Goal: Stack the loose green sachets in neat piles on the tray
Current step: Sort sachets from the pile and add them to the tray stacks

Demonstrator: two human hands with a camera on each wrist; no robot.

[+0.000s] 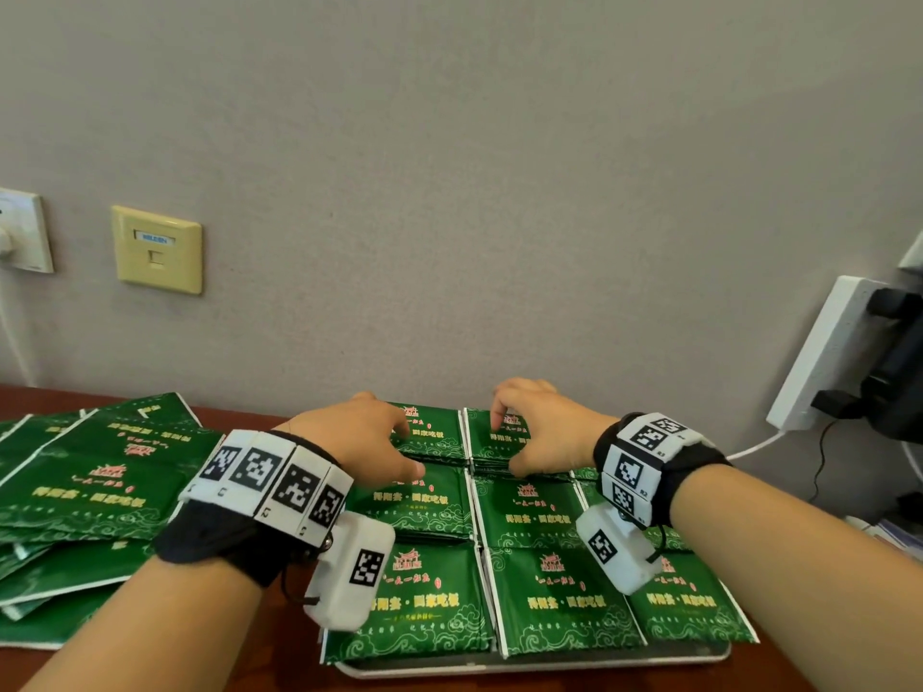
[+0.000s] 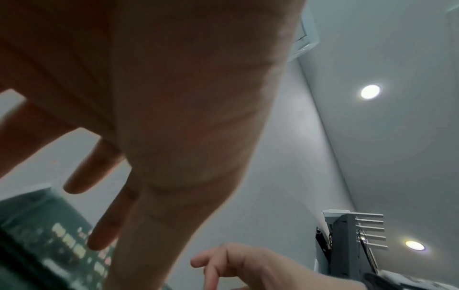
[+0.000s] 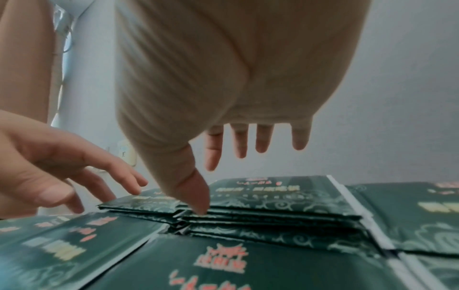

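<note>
Green packets [image 1: 564, 596] are lying in rows on a white tray [image 1: 549, 665]; the right hand [image 1: 542, 427] is hanging straight-fingered over a back-row stack [image 3: 280, 198], thumb touching its front edge; the left hand [image 1: 372, 437] is hovering beside it, fingers relaxed and spread, gripping nothing.

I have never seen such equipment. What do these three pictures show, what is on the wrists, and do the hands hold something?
These are a person's bare hands, not a machine. The wide picture comes from a head camera; the other two from white cameras strapped at each wrist, beside bands with black-and-white markers. Green packets lie in rows on a white tray on a brown table; a loose pile lies to the left. The left hand and right hand are open over the far stacks; the right thumb touches one stack's edge. Nothing is gripped.
</note>
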